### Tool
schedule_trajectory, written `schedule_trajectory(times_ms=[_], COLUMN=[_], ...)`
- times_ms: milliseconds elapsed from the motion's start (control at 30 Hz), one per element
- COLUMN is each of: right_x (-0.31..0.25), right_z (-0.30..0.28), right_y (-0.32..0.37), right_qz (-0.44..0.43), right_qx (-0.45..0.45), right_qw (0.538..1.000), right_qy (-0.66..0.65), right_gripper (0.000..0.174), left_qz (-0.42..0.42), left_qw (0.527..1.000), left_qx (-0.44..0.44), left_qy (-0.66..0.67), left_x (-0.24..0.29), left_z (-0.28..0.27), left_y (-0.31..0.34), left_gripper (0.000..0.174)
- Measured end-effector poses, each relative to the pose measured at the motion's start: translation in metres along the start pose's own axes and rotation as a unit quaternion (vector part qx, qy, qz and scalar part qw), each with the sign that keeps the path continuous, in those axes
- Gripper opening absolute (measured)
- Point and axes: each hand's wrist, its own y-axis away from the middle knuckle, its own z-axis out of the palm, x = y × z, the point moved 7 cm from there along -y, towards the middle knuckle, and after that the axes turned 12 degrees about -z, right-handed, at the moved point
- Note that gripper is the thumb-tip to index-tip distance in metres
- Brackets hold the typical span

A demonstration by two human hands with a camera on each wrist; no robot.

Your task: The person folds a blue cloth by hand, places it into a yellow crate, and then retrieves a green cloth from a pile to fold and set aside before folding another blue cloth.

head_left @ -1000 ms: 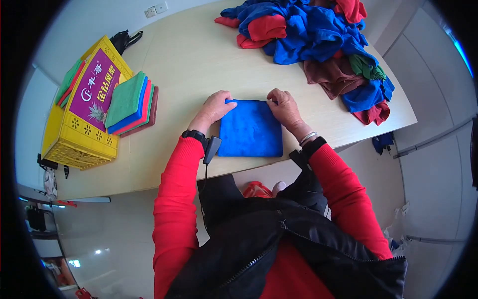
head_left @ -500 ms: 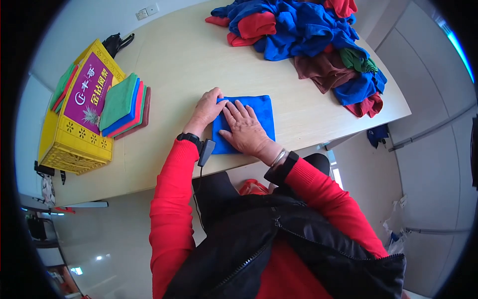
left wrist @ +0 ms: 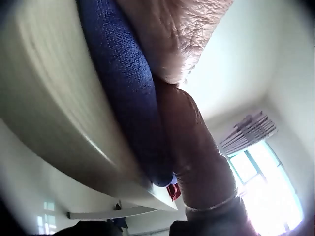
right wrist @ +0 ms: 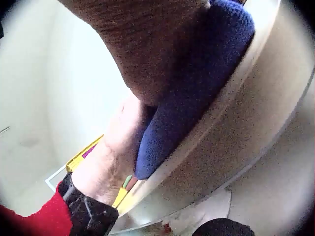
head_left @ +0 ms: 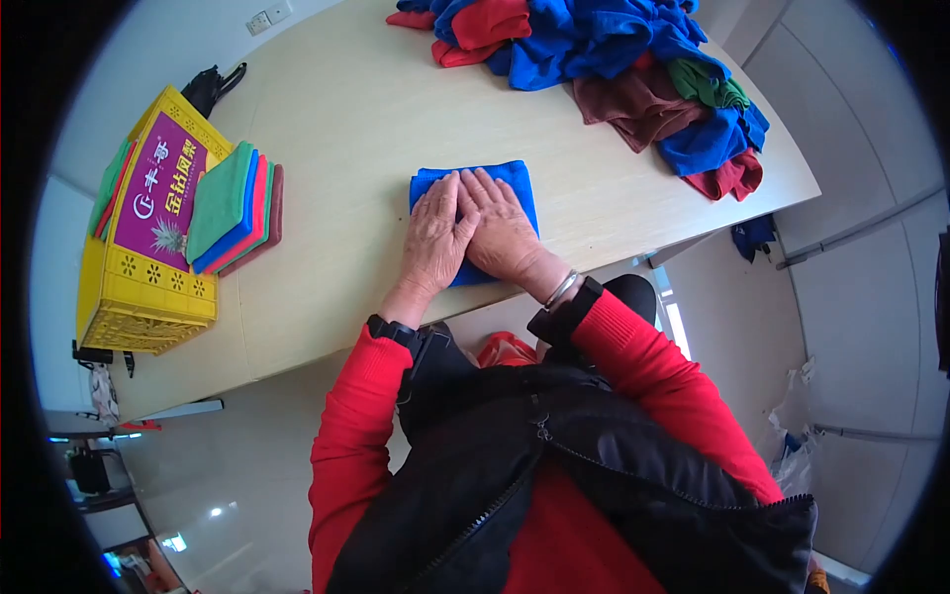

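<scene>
A folded blue towel (head_left: 515,176) lies flat near the front edge of the table, its folded side showing thick in the left wrist view. My left hand (head_left: 433,238) rests on its left half with the fingers straight and pointing away from me. Beside it, my right hand (head_left: 503,230) lies flat on the towel's middle and right, fingers extended. The two hands meet over the towel, the left thumb overlapping the right hand. Most of the towel's near part is hidden beneath them.
On the left stands a yellow crate (head_left: 148,307) with a purple label. A stack of folded towels (head_left: 223,208) in green, blue, red and brown leans by it. A heap of loose blue, red, brown and green towels (head_left: 614,49) covers the table's far right.
My right hand has gone from the towel's far right corner to flat on its middle. My left hand has let go of the far left corner and now lies flat on the towel.
</scene>
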Motion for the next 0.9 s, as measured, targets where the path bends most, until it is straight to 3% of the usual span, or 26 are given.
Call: schedule_trajectory(times_ms=[133, 300, 433, 533, 600, 700, 733, 833, 900], right_x=[0.029, 0.05, 0.062, 0.067, 0.071, 0.081, 0.079, 0.063, 0.032], right_z=[-0.006, -0.008, -0.012, -0.018, -0.028, -0.034, -0.036, -0.06, -0.052], right_y=[0.006, 0.015, 0.025, 0.032, 0.036, 0.04, 0.041, 0.041, 0.033], right_qz=[0.062, 0.131, 0.155, 0.165, 0.172, 0.19, 0.191, 0.168, 0.128], right_qx=[-0.002, -0.004, 0.014, 0.024, 0.03, -0.074, -0.072, 0.106, 0.105], right_qw=[0.998, 0.991, 0.987, 0.986, 0.985, 0.979, 0.979, 0.978, 0.985], right_qy=[0.024, 0.008, -0.033, -0.019, -0.011, 0.016, 0.017, 0.057, 0.045], right_gripper=[0.067, 0.068, 0.069, 0.067, 0.067, 0.06, 0.06, 0.054, 0.053], left_qz=[0.044, 0.035, -0.04, -0.145, -0.15, -0.17, -0.183, -0.209, -0.109], left_qw=[0.991, 0.98, 0.98, 0.973, 0.973, 0.969, 0.963, 0.95, 0.964], left_qx=[0.011, 0.004, -0.016, -0.051, -0.043, -0.035, -0.026, -0.012, 0.011], left_qy=[-0.129, -0.194, -0.197, -0.171, -0.172, -0.176, -0.194, -0.231, -0.244], left_x=[0.002, -0.002, -0.011, -0.035, -0.041, -0.047, -0.051, -0.035, -0.002], left_z=[0.008, 0.013, 0.008, 0.003, -0.004, -0.009, -0.013, -0.032, -0.023], left_y=[0.002, 0.0, -0.01, -0.022, -0.027, -0.022, -0.018, -0.008, -0.001], left_gripper=[0.067, 0.07, 0.073, 0.073, 0.073, 0.072, 0.07, 0.065, 0.06])
